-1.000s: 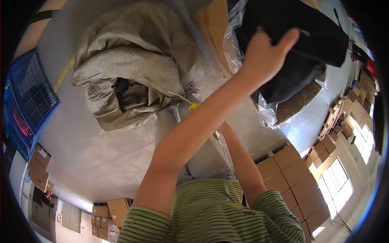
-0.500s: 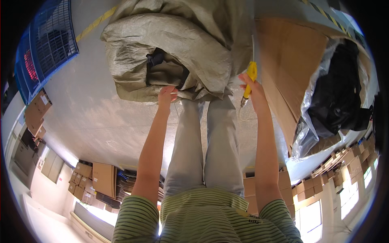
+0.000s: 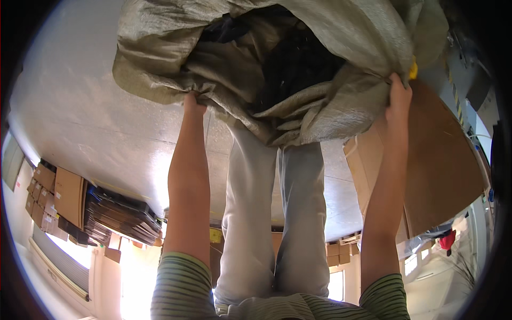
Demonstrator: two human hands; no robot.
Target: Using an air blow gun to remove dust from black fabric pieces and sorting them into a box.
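Note:
A large tan woven sack [image 3: 352,114] hangs in front of my legs with its mouth gaping toward me. My left hand [image 3: 194,104] is closed on the left side of its rim, bunching the fabric. On the right side, my right hand [image 3: 399,98] grips the rim too. A bit of a yellow tool [image 3: 413,68] shows just beyond the right hand; the rest of it is hidden. Inside the opening lie dark black contents [image 3: 301,64], too shadowed to name.
A big brown cardboard box [image 3: 442,154] stands close at my right, beside my forearm. Stacked cartons [image 3: 69,194] and flattened cardboard [image 3: 120,216] are behind on the left. The grey concrete floor [image 3: 133,138] runs around my legs.
Both hands have taken hold of the sack's rim and spread apart, pulling its mouth wide. The yellow tool, plainly visible in my right hand before, is now mostly hidden. My view has shifted.

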